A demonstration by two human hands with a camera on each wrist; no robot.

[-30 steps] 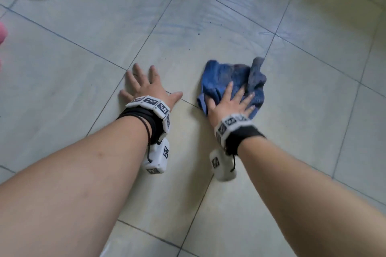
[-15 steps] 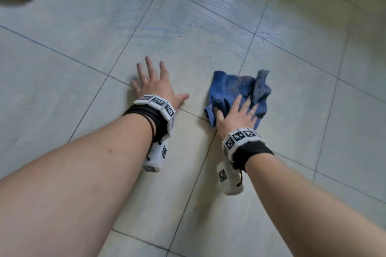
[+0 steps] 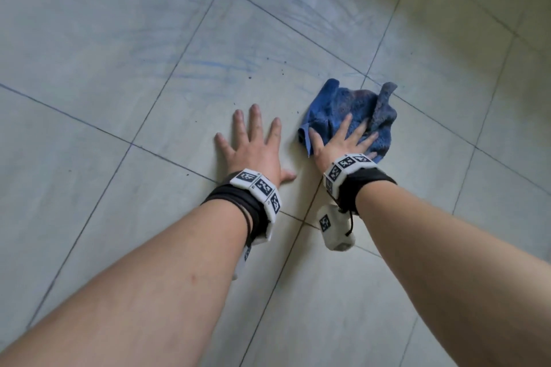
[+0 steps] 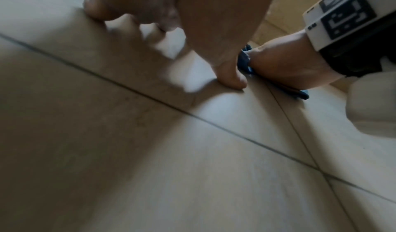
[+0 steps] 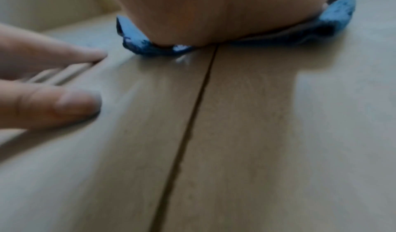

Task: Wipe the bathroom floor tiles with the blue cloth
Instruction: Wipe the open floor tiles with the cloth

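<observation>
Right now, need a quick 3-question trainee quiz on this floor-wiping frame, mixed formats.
1. True or false: the left hand grips the blue cloth.
2. Which hand presses the blue cloth onto the floor tiles? A) left B) right C) both
3. Fill in: the dark specks lie on the tile ahead of the ____ hand.

Key
1. False: it rests flat on bare tile, fingers spread, beside the cloth.
2. B: the right hand lies open on the cloth.
3. left

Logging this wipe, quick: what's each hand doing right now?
Left hand: open, flat on the floor tiles.
Right hand: open, fingers straight, pressing the blue cloth.
</observation>
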